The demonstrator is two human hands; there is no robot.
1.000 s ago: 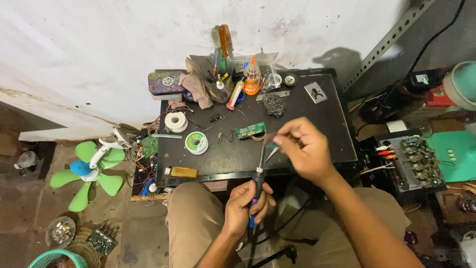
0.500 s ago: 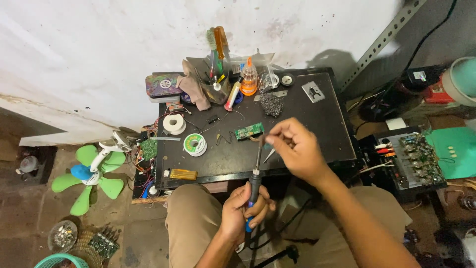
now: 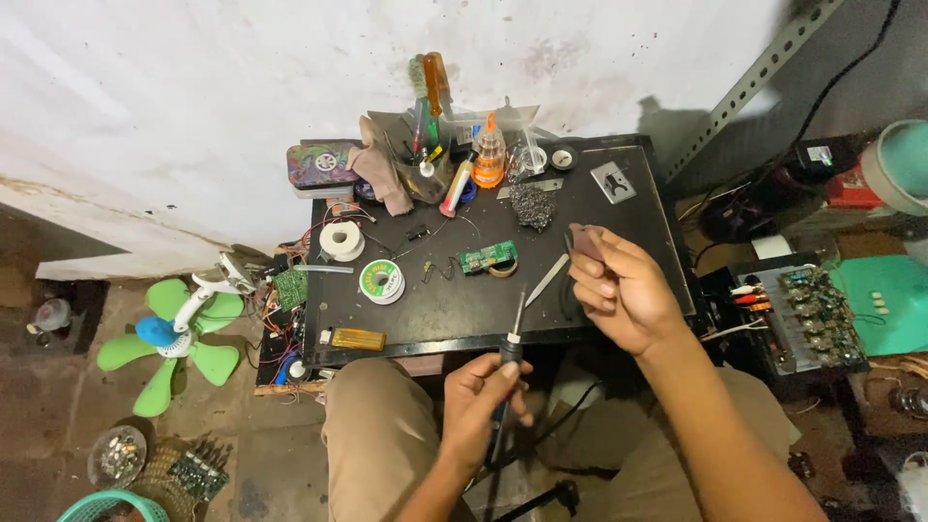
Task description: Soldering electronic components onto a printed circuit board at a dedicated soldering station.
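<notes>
Your right hand [image 3: 623, 290] has lifted off the soldering iron [image 3: 510, 353], pinching a small dark piece; left hand [image 3: 483, 396] grips its handle at the table's [image 3: 638, 232] front edge.

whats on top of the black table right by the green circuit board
Beside the green circuit board on the black table lie tweezers and a solder spool. The right hand covers the surface beneath it.

A flat patterned tin [image 3: 322, 165] lies at the black table's [image 3: 638, 227] back-left corner.
</notes>
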